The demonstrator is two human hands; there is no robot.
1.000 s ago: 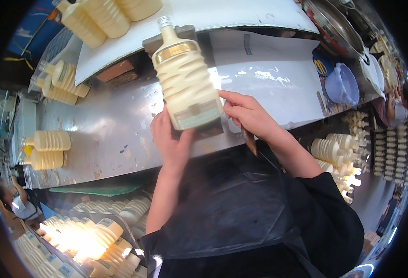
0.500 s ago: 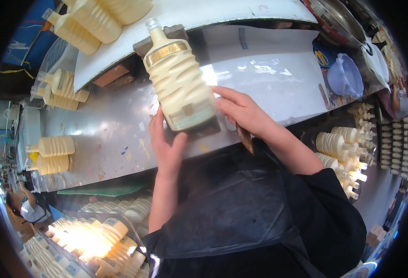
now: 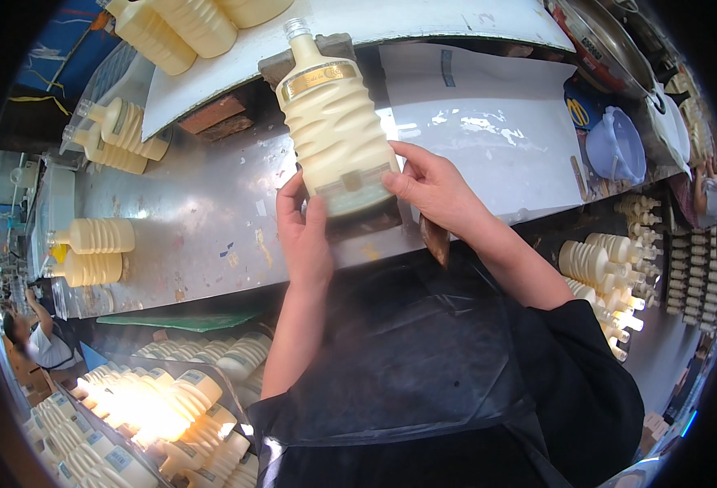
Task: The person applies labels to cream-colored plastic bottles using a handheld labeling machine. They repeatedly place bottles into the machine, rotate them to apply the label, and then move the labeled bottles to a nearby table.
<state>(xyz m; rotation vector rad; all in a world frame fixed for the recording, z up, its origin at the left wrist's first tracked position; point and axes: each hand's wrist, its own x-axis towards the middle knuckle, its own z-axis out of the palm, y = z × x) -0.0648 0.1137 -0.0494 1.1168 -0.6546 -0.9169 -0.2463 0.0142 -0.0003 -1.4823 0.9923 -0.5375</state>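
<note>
A cream-coloured bottle [image 3: 338, 126] with wavy ridges lies tilted before me, its clear threaded neck pointing away. A gold band [image 3: 319, 77] crosses its shoulder, and a greyish rectangular label strip [image 3: 357, 180] runs near its base. Its neck end rests over a dark block [image 3: 335, 45]. My left hand [image 3: 305, 240] grips the lower left edge, thumb against the base. On the lower right side, my right hand [image 3: 435, 187] holds the bottle with the thumb on its front and fingers along the edge. Below that hand, a brown pointed piece [image 3: 435, 241] juts past the table edge.
Similar bottles lie on the metal table [image 3: 179, 203] at left, like this pair [image 3: 98, 250]. More fill crates [image 3: 122, 415] at lower left and a rack [image 3: 594, 268] at right. A lilac bucket [image 3: 614, 146] stands right of a white sheet [image 3: 488, 130]. Another person [image 3: 45, 342] is far left.
The bottle sits straighter, and the strip near its base has shifted right. My right thumb now presses on the front, while my left thumb has moved up against the base. The view has shifted slightly.
</note>
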